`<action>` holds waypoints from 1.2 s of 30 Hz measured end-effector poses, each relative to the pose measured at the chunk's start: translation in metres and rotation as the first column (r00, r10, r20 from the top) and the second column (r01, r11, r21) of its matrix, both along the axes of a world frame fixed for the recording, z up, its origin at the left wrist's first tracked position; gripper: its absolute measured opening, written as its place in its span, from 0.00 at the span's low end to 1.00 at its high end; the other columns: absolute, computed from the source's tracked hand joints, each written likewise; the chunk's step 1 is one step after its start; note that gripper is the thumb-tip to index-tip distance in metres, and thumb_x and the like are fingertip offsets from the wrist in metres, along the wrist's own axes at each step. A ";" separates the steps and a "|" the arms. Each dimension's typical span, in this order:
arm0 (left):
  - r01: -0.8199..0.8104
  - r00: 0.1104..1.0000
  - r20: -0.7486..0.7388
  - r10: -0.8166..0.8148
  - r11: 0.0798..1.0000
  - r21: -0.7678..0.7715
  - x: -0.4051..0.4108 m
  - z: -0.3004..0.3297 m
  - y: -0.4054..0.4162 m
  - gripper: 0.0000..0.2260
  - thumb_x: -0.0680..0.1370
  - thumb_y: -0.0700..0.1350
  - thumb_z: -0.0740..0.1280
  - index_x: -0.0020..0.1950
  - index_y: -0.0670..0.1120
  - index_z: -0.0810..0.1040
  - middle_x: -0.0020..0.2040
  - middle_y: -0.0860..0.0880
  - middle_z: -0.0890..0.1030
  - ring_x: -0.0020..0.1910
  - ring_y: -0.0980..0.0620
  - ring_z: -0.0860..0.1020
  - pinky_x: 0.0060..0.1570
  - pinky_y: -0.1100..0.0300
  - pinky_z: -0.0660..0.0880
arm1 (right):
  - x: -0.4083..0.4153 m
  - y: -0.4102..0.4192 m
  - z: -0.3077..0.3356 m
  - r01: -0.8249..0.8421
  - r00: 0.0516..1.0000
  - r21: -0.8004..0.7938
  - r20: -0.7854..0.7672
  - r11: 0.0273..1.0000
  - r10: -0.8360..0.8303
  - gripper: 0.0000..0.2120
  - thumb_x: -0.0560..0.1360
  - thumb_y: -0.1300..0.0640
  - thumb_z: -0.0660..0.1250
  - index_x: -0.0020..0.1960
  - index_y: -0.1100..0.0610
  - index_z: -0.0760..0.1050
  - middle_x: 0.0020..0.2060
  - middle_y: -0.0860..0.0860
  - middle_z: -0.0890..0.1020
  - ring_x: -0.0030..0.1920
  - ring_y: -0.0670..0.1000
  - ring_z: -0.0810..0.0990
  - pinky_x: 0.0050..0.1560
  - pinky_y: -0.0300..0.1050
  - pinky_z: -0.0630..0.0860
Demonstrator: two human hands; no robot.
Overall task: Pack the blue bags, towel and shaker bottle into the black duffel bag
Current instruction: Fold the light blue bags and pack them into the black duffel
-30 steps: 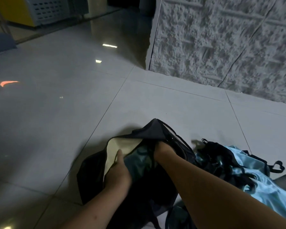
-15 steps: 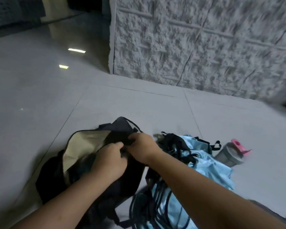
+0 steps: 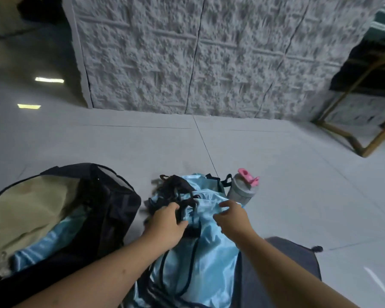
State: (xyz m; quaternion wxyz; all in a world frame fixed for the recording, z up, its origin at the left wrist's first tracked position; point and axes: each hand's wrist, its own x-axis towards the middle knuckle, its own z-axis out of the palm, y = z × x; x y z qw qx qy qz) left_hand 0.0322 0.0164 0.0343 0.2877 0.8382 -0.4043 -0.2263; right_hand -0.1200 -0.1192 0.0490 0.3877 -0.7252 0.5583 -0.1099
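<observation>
The black duffel bag [image 3: 118,210] lies open on the floor at the left, its tan lining showing, with one light blue bag [image 3: 45,243] inside. A pile of light blue drawstring bags [image 3: 205,258] with black cords lies to its right. My left hand [image 3: 167,225] curls around the black cords at the top of the pile. My right hand [image 3: 232,218] rests on the blue fabric with fingers spread. A grey shaker bottle [image 3: 240,192] with a pink lid lies behind the pile. A dark grey towel [image 3: 291,261] lies under my right forearm.
A rough white textured wall [image 3: 187,58] stands close behind the things. A wooden frame [image 3: 362,134] stands on the tiled floor [image 3: 298,174] at the right. The floor runs on to the left and back.
Both hands have left the duffel's opening and moved right onto the blue bag pile. The view has swung right, bringing the bottle, towel and wooden frame into sight.
</observation>
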 end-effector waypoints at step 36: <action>0.000 0.944 0.329 -0.038 0.994 0.113 0.007 -0.031 -0.073 0.09 0.77 0.55 0.70 0.56 0.57 0.79 0.55 0.49 0.74 0.61 0.44 0.70 0.58 0.48 0.70 | -0.066 -0.042 -0.075 0.034 0.880 0.355 0.432 0.934 -0.197 0.11 0.76 0.66 0.74 0.57 0.59 0.82 0.50 0.59 0.88 0.50 0.60 0.87 0.53 0.56 0.84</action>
